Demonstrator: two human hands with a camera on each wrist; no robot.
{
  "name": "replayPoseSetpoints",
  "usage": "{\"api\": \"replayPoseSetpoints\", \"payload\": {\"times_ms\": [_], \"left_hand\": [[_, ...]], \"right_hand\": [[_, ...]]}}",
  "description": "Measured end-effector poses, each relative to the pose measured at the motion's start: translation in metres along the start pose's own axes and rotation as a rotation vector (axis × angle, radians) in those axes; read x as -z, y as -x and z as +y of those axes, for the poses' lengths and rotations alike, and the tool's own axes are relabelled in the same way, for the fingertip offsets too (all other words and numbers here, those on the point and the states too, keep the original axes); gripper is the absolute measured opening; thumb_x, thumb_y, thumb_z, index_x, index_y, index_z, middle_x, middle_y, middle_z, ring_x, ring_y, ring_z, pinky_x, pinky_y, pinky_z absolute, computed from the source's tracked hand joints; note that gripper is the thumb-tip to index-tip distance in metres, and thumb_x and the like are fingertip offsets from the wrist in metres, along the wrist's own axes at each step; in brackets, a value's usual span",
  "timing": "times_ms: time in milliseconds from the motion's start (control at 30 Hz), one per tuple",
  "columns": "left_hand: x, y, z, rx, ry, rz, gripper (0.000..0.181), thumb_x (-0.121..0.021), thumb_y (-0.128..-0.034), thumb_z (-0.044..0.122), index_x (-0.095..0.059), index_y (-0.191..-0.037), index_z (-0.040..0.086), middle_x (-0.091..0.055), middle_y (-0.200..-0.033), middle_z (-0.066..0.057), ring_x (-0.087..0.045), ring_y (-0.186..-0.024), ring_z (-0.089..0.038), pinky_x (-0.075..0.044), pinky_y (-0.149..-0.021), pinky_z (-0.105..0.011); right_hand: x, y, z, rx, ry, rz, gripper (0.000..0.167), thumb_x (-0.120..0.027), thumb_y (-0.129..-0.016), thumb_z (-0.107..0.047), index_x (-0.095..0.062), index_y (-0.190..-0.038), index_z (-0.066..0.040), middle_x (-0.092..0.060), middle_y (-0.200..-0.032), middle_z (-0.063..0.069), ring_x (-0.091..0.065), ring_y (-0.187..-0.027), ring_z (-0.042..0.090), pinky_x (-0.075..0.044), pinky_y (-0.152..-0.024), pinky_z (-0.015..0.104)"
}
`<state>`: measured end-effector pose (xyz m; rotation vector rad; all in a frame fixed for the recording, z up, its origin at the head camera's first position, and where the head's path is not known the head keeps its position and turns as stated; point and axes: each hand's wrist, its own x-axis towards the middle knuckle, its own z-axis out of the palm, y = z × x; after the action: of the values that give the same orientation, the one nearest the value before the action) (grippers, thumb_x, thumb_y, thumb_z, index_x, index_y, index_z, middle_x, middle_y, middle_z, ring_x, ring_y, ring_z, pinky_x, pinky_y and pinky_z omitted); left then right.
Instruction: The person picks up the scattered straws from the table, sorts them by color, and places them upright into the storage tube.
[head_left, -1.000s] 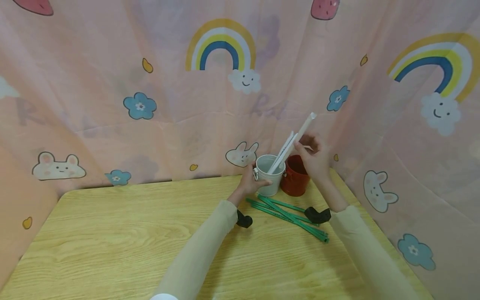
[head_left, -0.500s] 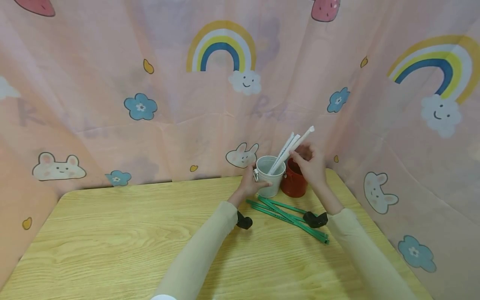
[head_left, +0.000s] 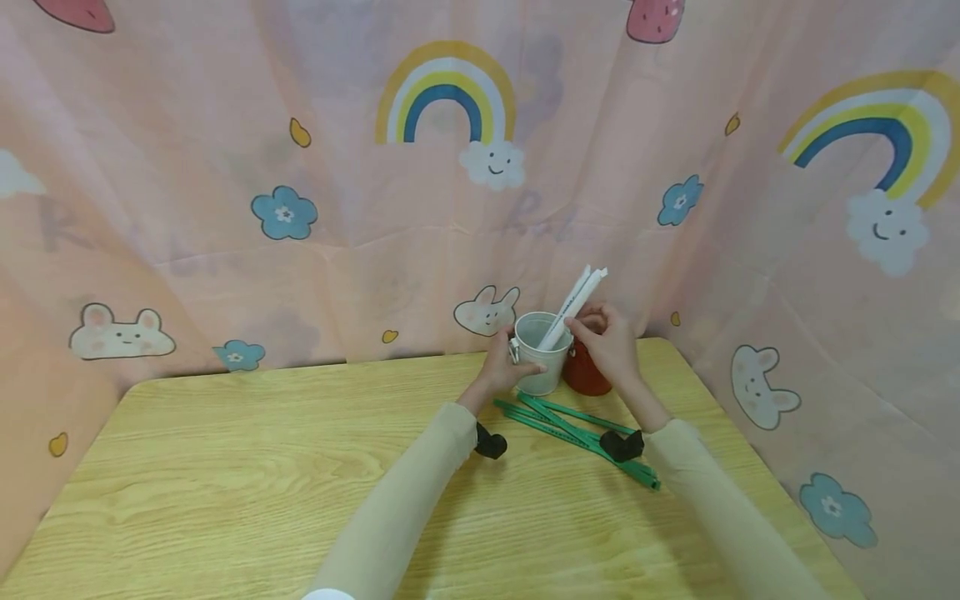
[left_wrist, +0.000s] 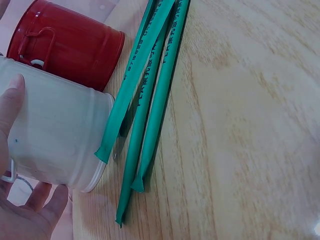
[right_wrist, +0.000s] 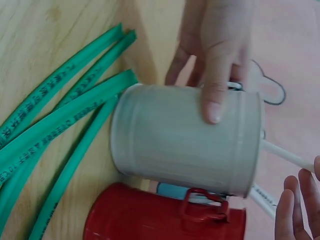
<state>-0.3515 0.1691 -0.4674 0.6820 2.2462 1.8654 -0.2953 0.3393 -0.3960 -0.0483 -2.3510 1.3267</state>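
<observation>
My left hand (head_left: 498, 367) grips a small white metal bucket (head_left: 542, 377), its thumb across the front of the wall and its fingers at the side. Several white paper-wrapped straws (head_left: 576, 307) stand slanted in that bucket, their tops leaning right. Above the bucket's right rim, my right hand (head_left: 611, 343) pinches one white straw between thumb and fingers. In the right wrist view, a white straw (right_wrist: 287, 155) runs from the bucket mouth to the fingertips of that hand. The lower ends of the straws are hidden inside.
A red metal bucket (head_left: 588, 379) stands close at the white bucket's right, partly behind my right hand. Several green wrapped straws (head_left: 558, 425) with dark print lie crossed on the wooden table (head_left: 247, 467) in front. A patterned pink curtain (head_left: 337, 292) hangs behind.
My right hand has moved down and left with the white straw, which sinks deeper into the white bucket beside the others. My left hand keeps its grip on the bucket.
</observation>
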Motion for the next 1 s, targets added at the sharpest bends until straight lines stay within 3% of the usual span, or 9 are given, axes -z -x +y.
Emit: {"api": "replayPoseSetpoints", "payload": {"times_ms": [167, 300, 433, 567, 667, 800, 900, 1000], "left_hand": [[-0.001, 0.000, -0.001, -0.003, 0.002, -0.005, 0.074, -0.078, -0.0784, 0.006, -0.036, -0.139, 0.003, -0.046, -0.137, -0.015, -0.043, -0.128, -0.028, -0.034, -0.112, -0.044], [-0.001, 0.000, 0.000, -0.006, -0.002, -0.006, 0.075, -0.078, -0.0783, 0.006, -0.035, -0.139, 0.002, -0.046, -0.137, -0.015, -0.044, -0.127, -0.028, -0.035, -0.111, -0.043], [-0.001, 0.000, -0.001, -0.008, -0.012, 0.001, 0.075, -0.079, -0.0777, 0.006, -0.035, -0.139, 0.002, -0.047, -0.137, -0.016, -0.045, -0.126, -0.029, -0.036, -0.111, -0.042], [0.000, -0.001, -0.002, -0.013, 0.000, 0.001, 0.076, -0.079, -0.0773, 0.005, -0.035, -0.139, 0.002, -0.046, -0.138, -0.016, -0.044, -0.128, -0.029, -0.035, -0.111, -0.043], [0.001, 0.001, 0.002, -0.014, 0.026, -0.006, 0.077, -0.078, -0.0775, 0.002, -0.034, -0.140, 0.000, -0.045, -0.138, -0.019, -0.043, -0.128, -0.033, -0.033, -0.112, -0.047], [0.001, 0.002, 0.003, 0.018, 0.026, -0.014, 0.078, -0.077, -0.0788, 0.003, -0.031, -0.143, 0.001, -0.043, -0.140, -0.018, -0.042, -0.130, -0.031, -0.032, -0.113, -0.045], [0.001, 0.001, 0.000, 0.040, 0.011, -0.014, 0.079, -0.077, -0.0795, 0.007, -0.031, -0.143, 0.004, -0.042, -0.141, -0.014, -0.041, -0.131, -0.027, -0.032, -0.113, -0.042], [0.000, 0.000, -0.001, 0.034, 0.015, -0.015, 0.078, -0.077, -0.0794, 0.007, -0.032, -0.143, 0.004, -0.043, -0.140, -0.014, -0.041, -0.130, -0.027, -0.032, -0.113, -0.043]], "right_hand": [[-0.004, 0.003, 0.005, 0.032, 0.120, 0.045, 0.030, -0.068, -0.090, -0.025, -0.060, -0.106, -0.002, -0.072, -0.094, 0.019, -0.063, -0.076, 0.010, -0.046, -0.064, 0.011], [-0.004, 0.006, 0.007, 0.108, 0.199, 0.075, 0.025, -0.069, -0.089, -0.022, -0.062, -0.102, -0.002, -0.071, -0.094, 0.017, -0.067, -0.080, 0.026, -0.046, -0.065, 0.014], [-0.003, 0.007, 0.011, 0.168, 0.219, 0.130, 0.018, -0.071, -0.088, -0.017, -0.066, -0.096, -0.002, -0.067, -0.096, 0.015, -0.065, -0.086, 0.028, -0.051, -0.069, 0.025], [0.001, 0.006, 0.015, 0.203, 0.195, 0.147, 0.020, -0.071, -0.087, -0.011, -0.066, -0.102, 0.000, -0.065, -0.106, 0.018, -0.061, -0.105, 0.031, -0.052, -0.086, 0.043], [0.006, 0.006, 0.015, 0.240, 0.212, 0.081, 0.029, -0.068, -0.088, -0.007, -0.062, -0.115, 0.001, -0.061, -0.124, 0.021, -0.050, -0.123, 0.038, -0.041, -0.102, 0.055], [0.012, 0.005, 0.015, 0.221, 0.309, -0.067, 0.050, -0.060, -0.093, -0.008, -0.043, -0.138, 0.004, -0.038, -0.147, 0.028, -0.032, -0.136, 0.047, -0.027, -0.110, 0.063], [0.013, 0.004, 0.015, 0.190, 0.392, -0.145, 0.063, -0.054, -0.095, -0.007, -0.023, -0.147, 0.009, -0.026, -0.151, 0.033, -0.023, -0.139, 0.051, -0.024, -0.110, 0.065], [0.015, 0.004, 0.016, 0.179, 0.415, -0.185, 0.065, -0.051, -0.095, -0.005, -0.017, -0.148, 0.010, -0.023, -0.152, 0.034, -0.019, -0.140, 0.052, -0.019, -0.112, 0.066]]}}
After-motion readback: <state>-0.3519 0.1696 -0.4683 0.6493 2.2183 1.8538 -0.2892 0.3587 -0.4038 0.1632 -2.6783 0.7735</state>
